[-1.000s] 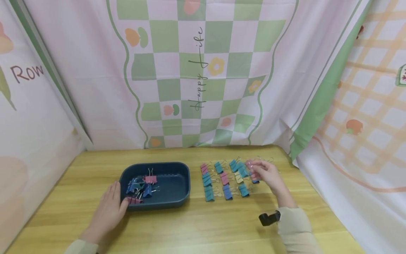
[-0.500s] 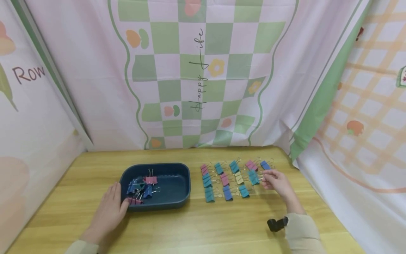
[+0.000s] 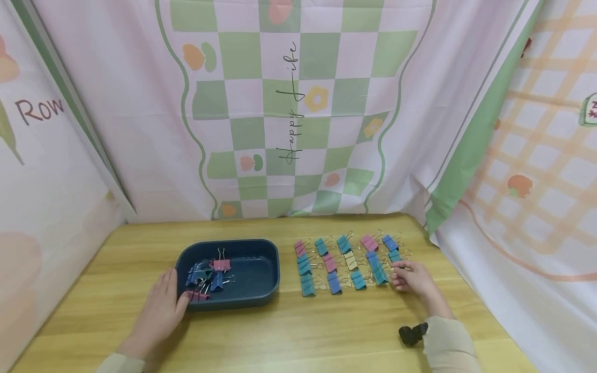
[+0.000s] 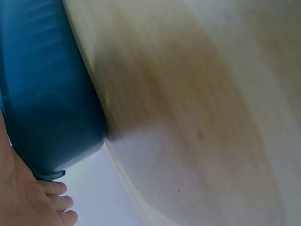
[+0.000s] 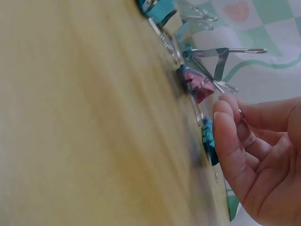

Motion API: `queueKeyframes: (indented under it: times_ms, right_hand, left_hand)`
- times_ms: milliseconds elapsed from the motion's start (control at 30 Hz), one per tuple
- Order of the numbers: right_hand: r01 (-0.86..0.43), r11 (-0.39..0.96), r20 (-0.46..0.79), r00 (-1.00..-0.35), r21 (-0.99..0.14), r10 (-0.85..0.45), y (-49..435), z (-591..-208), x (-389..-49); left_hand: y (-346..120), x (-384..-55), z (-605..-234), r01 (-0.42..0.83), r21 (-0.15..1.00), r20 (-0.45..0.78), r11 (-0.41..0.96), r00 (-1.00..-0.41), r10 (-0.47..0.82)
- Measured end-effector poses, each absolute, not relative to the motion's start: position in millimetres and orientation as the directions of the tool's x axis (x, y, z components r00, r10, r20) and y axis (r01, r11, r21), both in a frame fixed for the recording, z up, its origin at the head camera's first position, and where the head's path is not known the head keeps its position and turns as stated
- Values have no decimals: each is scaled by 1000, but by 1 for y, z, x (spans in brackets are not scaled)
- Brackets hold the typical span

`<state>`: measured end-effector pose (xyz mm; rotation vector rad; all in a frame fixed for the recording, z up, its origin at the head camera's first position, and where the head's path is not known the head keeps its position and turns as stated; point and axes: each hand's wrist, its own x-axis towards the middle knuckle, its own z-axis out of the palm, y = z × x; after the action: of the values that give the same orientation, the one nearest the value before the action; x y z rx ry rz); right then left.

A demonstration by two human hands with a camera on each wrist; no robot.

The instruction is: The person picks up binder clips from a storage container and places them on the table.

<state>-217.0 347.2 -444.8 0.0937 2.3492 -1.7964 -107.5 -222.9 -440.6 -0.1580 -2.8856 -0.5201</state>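
Note:
My left hand [image 3: 156,311] rests with straight fingers against the left end of a dark blue tray [image 3: 254,300]; the left wrist view shows its fingers under the tray's rim [image 4: 51,176]. Inside the tray lie several binder clips, among them a pink one [image 3: 222,264] and a blue one [image 3: 216,281]. My right hand [image 3: 415,282] pinches the wire handle of a teal binder clip [image 3: 380,274], which overlaps a blue clip [image 3: 371,257] behind it. Thumb and forefinger [image 5: 225,129] meet on a bit of metal in the right wrist view.
Rows of binder clips lie on the wooden table [image 3: 298,336] right of the tray, with a yellow one [image 3: 351,260] among them. A teal clip [image 3: 394,256] lies just beyond the right hand. Printed curtains [image 3: 322,171] hang behind and at both sides.
My right hand has moved right and toward the body with the teal binder clip, from the back rows to the front row. The left hand and tray stay put.

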Motion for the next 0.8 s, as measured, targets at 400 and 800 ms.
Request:
queueKeyframes:
  times_ms: [400, 800]
  right_hand:
    - [221, 312, -246, -968, -924, -43, 353, -452, -218]
    - [267, 391, -287, -958, -881, 8, 357, -450, -218]
  left_hand:
    - [-223, -108, -440, 128, 346, 198, 930, -978, 61]
    - [-223, -107, -439, 130, 347, 192, 929, -979, 65]
